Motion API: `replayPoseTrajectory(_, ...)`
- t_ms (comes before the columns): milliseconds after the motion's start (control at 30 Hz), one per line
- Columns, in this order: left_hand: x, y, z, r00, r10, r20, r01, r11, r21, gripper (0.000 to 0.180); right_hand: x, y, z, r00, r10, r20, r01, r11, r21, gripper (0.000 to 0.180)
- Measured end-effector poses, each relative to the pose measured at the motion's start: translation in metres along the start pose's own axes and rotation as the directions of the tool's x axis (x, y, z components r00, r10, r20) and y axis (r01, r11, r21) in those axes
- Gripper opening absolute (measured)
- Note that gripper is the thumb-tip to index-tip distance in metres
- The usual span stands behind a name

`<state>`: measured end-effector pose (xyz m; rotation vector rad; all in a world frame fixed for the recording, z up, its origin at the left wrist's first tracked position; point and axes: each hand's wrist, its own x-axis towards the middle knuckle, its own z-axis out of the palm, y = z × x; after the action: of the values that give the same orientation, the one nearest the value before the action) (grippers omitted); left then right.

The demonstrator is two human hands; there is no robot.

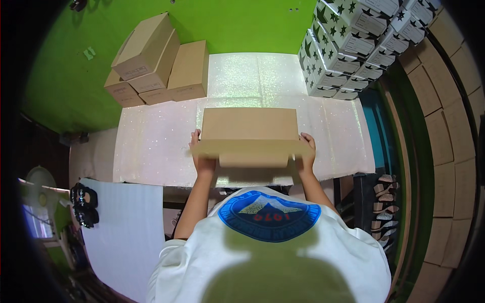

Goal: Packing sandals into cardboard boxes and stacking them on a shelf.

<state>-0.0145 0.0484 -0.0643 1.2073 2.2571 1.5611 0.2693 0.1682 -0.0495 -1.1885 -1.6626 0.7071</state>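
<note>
A brown cardboard box [249, 122] sits on the sparkly pale cloth in front of me. Along its near side a flap [252, 157] with a projecting tab stands out toward me, slightly blurred. At the left end of the box my left hand [201, 157] grips its side, fingertips showing past the edge. Opposite it, my right hand [306, 151] closes on the right end in the same way. The flap hides part of both hands, and the inside of the box cannot be seen.
Several brown boxes [151, 65] are stacked at the back left. Star-patterned white boxes [343, 53] rise in a tall pile at the back right. Shoes [385, 209] line a rack on the right; black shoes [84, 204] rest on a white table [124, 227] at left.
</note>
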Motion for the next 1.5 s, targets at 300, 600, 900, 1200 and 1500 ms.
replayPoseTrajectory(300,-0.002,0.007,-0.025,0.999,-0.002,0.05,-0.003,0.995,0.096,0.037,0.001,-0.01,-0.007,0.997,-0.028,0.068,0.045,0.962,-0.27,0.026)
replayPoseTrajectory(600,0.015,-0.023,-0.029,0.996,0.028,0.081,-0.023,0.998,-0.057,0.012,0.01,0.013,-0.001,0.991,0.05,0.121,-0.035,0.992,-0.125,0.02)
replayPoseTrajectory(900,0.043,-0.003,-0.047,0.941,-0.266,0.208,0.279,0.96,-0.032,0.023,0.043,-0.014,-0.018,0.907,0.298,0.297,-0.127,0.867,-0.482,0.022)
replayPoseTrajectory(1200,0.031,0.009,-0.041,0.987,0.15,0.056,-0.154,0.986,0.066,0.031,0.038,-0.011,-0.013,0.985,-0.038,0.167,0.069,0.981,-0.183,0.027)
replayPoseTrajectory(1500,0.049,0.031,-0.025,0.982,0.182,0.049,-0.184,0.982,0.046,0.03,0.065,-0.028,0.014,0.972,-0.174,0.16,0.213,0.937,-0.277,0.017)
